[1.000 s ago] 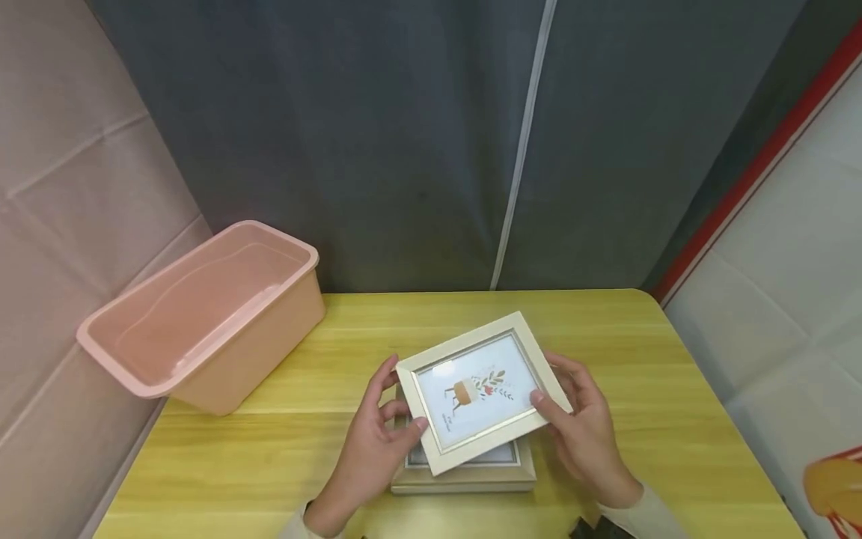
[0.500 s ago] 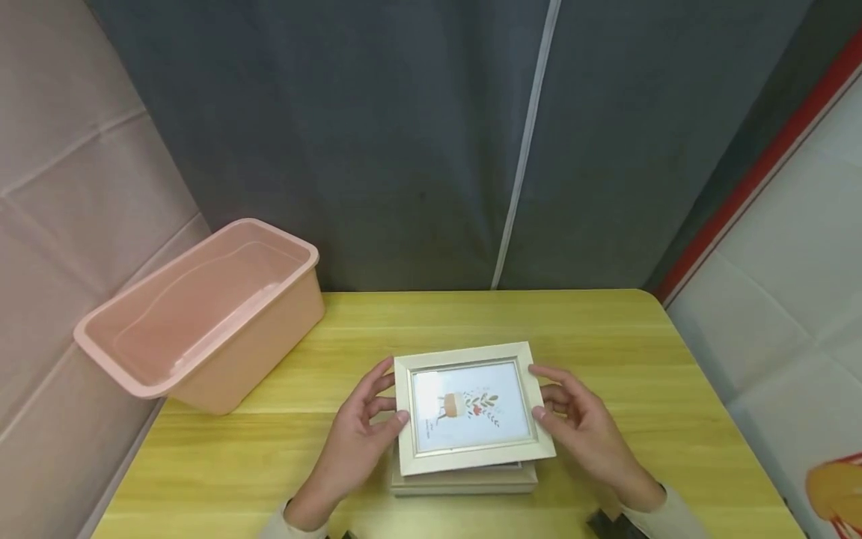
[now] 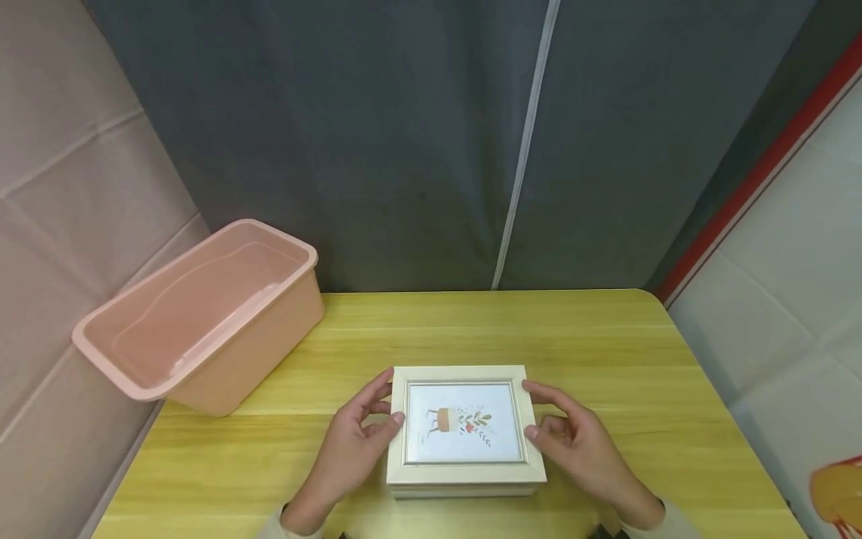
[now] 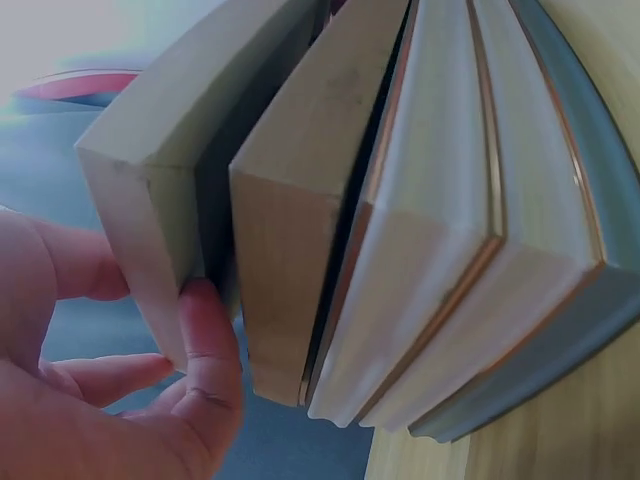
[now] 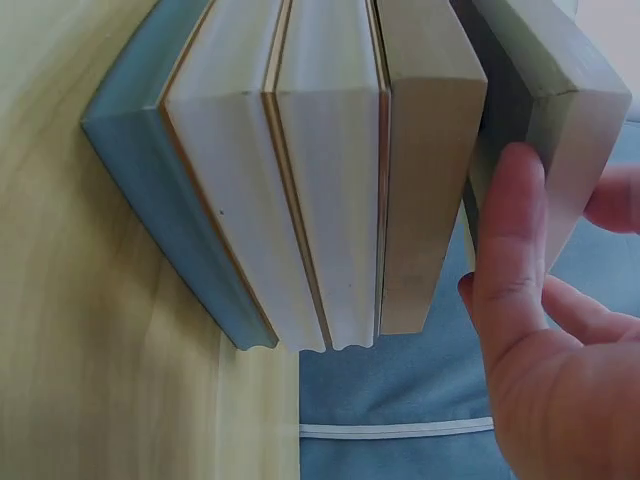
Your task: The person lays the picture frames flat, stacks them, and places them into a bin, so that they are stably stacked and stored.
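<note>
In the head view, a cream picture frame (image 3: pixel 465 473) with a drawing of a plant and animal-like legs lies face up over a stack of frames (image 3: pixel 465 492). My left hand (image 3: pixel 352 443) pinches its left side, and my right hand (image 3: pixel 584 448) pinches its right side. Both wrist views show a narrow gap under this frame. Below it come a tan frame (image 4: pixel 285 210), several white layers with gold-brown edges (image 5: pixel 325 200), and a teal-grey piece (image 5: pixel 150 130) at the bottom. The stack's lower part is mostly hidden in the head view.
A pink plastic tub (image 3: pixel 249 337) stands at the table's left back. The yellow wood-grain table (image 3: pixel 673 434) ends at a dark grey curtain (image 3: pixel 377 150). Pale panels flank both sides, with a red strip (image 3: pixel 761 180) at right.
The cream frame has come down toward me, turned from slanted to square, and now lines up over the stack. Both hands have kept their grip on its sides.
</note>
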`<state>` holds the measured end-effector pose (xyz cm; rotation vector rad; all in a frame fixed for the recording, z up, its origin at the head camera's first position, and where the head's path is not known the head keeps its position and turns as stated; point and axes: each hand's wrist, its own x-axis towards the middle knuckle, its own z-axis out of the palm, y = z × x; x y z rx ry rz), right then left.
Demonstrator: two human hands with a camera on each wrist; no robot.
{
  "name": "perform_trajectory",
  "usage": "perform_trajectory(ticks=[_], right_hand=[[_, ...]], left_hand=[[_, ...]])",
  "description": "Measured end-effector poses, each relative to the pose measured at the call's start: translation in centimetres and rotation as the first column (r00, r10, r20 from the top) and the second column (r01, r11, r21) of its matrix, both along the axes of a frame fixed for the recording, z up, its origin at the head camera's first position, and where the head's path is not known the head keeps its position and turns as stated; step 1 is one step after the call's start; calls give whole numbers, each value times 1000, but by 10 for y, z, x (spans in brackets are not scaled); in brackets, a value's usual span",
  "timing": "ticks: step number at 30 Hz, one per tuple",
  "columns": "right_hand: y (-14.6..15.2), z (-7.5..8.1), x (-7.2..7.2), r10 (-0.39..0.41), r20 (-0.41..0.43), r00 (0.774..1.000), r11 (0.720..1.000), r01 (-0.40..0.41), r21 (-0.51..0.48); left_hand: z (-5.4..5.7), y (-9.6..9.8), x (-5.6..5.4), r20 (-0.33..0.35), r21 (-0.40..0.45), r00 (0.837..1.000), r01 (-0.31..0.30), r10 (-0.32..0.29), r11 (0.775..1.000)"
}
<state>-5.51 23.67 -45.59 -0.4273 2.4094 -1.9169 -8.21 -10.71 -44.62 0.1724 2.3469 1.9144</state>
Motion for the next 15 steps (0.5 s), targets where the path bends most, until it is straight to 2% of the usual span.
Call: perform_trajectory(ticks=[7, 15], right_hand=[[-1, -5, 4, -20, 30, 999, 999, 19, 39], [0, -11, 6, 0, -51, 999, 1000, 0, 12]], left_hand=[[-1, -1, 4, 2, -31, 1000, -11, 11, 999], [-3, -1, 5, 25, -62, 1000, -14, 15, 998]])
